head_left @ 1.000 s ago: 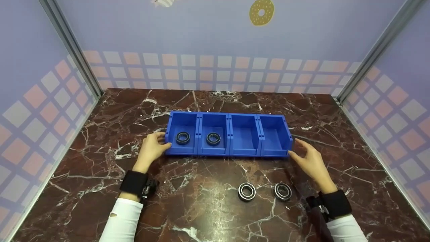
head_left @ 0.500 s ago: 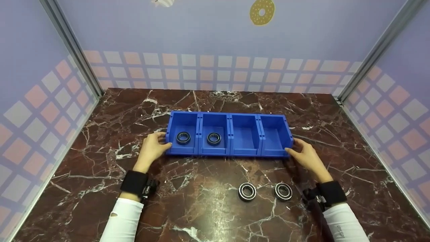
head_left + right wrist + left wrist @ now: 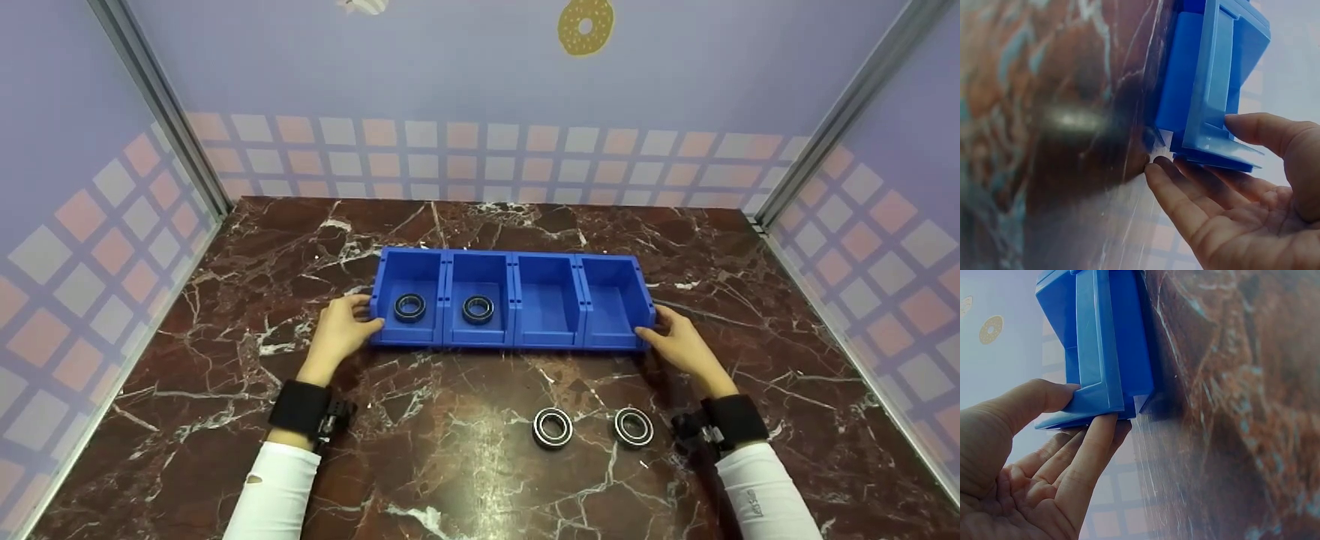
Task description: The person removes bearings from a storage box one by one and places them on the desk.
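Observation:
A row of several joined blue storage bins [image 3: 547, 339] sits on the marble-patterned table. My left hand [image 3: 341, 334] grips its left end, thumb on the front rim and fingers against the outer side wall. At the opposite end my right hand [image 3: 681, 345] holds the bins the same way; the right wrist view shows its thumb over the lip [image 3: 1216, 140] and the fingers beneath. One black-and-silver ball bearing [image 3: 409, 319] lies in the leftmost bin, and another bearing [image 3: 478, 321] in the bin beside it. The two bins on the right hold nothing.
Two more bearings lie flat in front of the bins: one bearing [image 3: 539, 429] right of centre, the other bearing [image 3: 634, 444] farther right, near the right wrist. Patterned panels [image 3: 480, 82] enclose the table [image 3: 420, 480] at the back and both sides.
My right hand has moved slightly left and closed in on the right end of the bins, its thumb now over the front rim. The left hand, bins and bearings look unmoved.

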Tool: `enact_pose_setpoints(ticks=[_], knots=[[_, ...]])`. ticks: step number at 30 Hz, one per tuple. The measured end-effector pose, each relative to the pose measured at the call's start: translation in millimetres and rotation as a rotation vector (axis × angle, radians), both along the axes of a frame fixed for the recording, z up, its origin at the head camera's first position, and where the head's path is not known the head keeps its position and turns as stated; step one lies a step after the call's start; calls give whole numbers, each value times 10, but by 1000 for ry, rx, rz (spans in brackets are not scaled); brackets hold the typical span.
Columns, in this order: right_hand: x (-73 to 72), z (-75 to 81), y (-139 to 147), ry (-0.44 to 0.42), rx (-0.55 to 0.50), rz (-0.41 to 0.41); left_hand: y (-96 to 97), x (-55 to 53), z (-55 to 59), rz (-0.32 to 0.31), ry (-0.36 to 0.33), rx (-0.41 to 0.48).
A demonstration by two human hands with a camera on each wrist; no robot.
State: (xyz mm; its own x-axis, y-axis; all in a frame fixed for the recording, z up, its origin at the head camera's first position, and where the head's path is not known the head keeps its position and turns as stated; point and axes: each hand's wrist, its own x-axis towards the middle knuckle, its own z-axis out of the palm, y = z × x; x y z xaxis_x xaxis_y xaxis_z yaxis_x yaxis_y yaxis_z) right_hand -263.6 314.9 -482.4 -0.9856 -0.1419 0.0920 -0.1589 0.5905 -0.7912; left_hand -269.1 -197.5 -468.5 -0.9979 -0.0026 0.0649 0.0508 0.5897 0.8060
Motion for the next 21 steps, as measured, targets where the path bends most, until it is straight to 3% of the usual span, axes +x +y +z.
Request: enact_pose_setpoints(ticks=[21], knots=[[-74, -64, 9, 16, -76, 1, -5, 0, -3, 3, -5, -7]])
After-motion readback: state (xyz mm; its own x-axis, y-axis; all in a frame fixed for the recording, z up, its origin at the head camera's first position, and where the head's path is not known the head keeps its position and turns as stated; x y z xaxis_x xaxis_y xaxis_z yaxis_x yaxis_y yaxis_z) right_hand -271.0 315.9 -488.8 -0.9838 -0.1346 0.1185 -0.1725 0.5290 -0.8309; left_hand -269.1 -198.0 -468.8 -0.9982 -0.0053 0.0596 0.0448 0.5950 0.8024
